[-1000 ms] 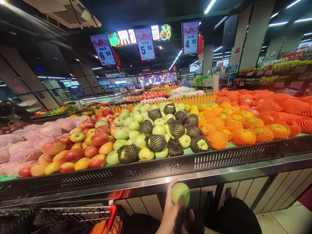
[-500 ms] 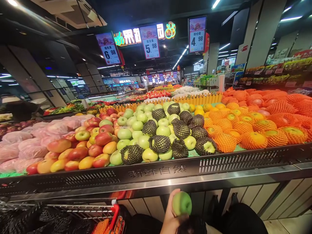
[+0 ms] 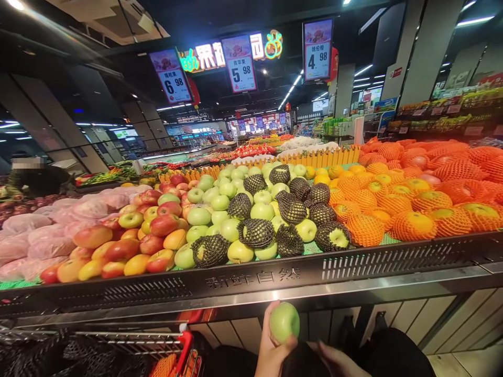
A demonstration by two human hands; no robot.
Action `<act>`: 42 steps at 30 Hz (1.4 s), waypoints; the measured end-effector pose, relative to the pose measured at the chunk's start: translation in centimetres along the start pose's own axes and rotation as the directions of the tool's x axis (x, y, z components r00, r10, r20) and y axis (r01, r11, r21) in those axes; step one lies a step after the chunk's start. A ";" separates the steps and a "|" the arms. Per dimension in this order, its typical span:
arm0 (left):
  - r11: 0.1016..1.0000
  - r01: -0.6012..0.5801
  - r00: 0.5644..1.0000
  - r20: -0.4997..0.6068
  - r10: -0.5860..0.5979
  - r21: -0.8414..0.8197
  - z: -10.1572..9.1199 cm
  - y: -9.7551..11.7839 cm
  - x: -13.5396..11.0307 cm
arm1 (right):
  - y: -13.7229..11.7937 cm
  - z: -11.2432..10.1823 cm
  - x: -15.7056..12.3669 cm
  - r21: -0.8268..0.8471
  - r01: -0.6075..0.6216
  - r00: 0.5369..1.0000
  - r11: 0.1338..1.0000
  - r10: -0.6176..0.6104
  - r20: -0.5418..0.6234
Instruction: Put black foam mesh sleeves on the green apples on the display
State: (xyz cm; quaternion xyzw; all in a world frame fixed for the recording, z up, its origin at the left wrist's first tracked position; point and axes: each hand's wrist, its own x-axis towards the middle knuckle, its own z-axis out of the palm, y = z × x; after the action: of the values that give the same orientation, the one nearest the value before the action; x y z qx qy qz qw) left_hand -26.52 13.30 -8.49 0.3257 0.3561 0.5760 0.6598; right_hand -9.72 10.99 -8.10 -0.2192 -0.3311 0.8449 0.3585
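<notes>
At the bottom middle of the head view, my left hand [image 3: 270, 343] is closed round a green apple [image 3: 284, 323], its thumb across the lower side of the fruit. Just below and right of the apple is a dark thing [image 3: 302, 361], too dark to make out. My right hand [image 3: 340, 360] comes in from the lower right with its fingers bent at that dark thing's edge. Beyond both hands, green apples [image 3: 262, 211] are heaped on the display, several in black foam nets [image 3: 257, 233].
A black slotted rail [image 3: 251, 276] fronts the display. Red-and-yellow fruit [image 3: 124, 248] and pink-wrapped fruit [image 3: 51, 238] lie left, netted oranges [image 3: 412, 225] right. A shopping cart [image 3: 186, 340] with black netting stands lower left. Another person [image 3: 37, 178] is far left.
My left hand has moved slightly left and up with the apple. More of my right hand now shows, with its fingers visible beside the dark thing.
</notes>
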 end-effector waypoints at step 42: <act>0.978 -0.049 0.967 0.256 -0.005 0.204 0.2 -3.0 -0.6 | -1.3 -2.4 4.6 -0.216 0.128 0.881 0.968 -0.211 -0.424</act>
State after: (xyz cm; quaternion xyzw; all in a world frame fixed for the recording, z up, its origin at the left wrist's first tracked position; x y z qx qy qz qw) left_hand -24.83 12.28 -10.89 0.4685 0.3231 0.4960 0.6559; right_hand -10.61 16.16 -9.43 -0.4075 -0.3342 0.7043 0.4756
